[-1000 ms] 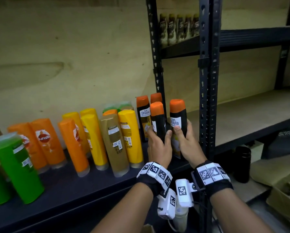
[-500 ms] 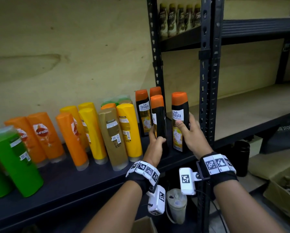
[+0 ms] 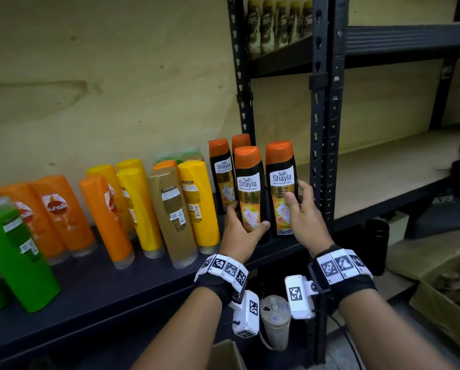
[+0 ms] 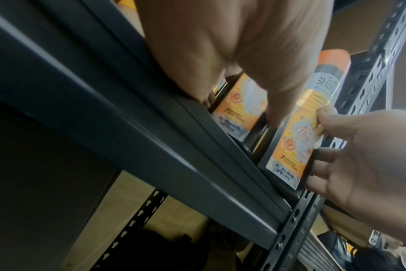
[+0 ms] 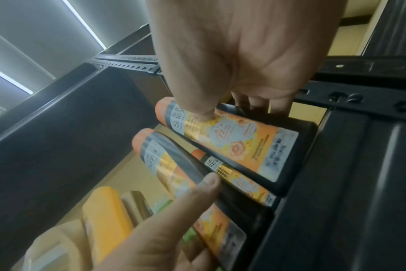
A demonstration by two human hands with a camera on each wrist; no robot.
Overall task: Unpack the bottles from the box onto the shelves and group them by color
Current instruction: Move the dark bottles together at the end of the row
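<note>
Two black Safi Shayla bottles with orange caps stand at the right end of the dark shelf [image 3: 90, 287], labels facing me. My left hand [image 3: 243, 227] grips the lower part of the left bottle [image 3: 249, 182], thumb on its right edge. My right hand [image 3: 295, 194] holds the right bottle [image 3: 279, 180], thumb on the label and fingers behind. Two more black bottles [image 3: 219, 169] stand just behind them. The left wrist view shows my left hand [image 4: 243, 73] over its bottle [image 4: 239, 113]. The right wrist view shows my right hand [image 5: 232, 64] on its bottle [image 5: 232, 143].
Yellow bottles [image 3: 197, 201], a tan one [image 3: 172, 214], orange ones [image 3: 63, 212] and green ones [image 3: 12, 252] fill the shelf to the left. A black upright post [image 3: 326, 129] stands right beside my right hand. A cardboard box [image 3: 437, 311] sits on the floor at lower right.
Both front bottles have turned, so their labels face me, and stand on the shelf. My hands have slid lower on them, the left one from the front to the base.
</note>
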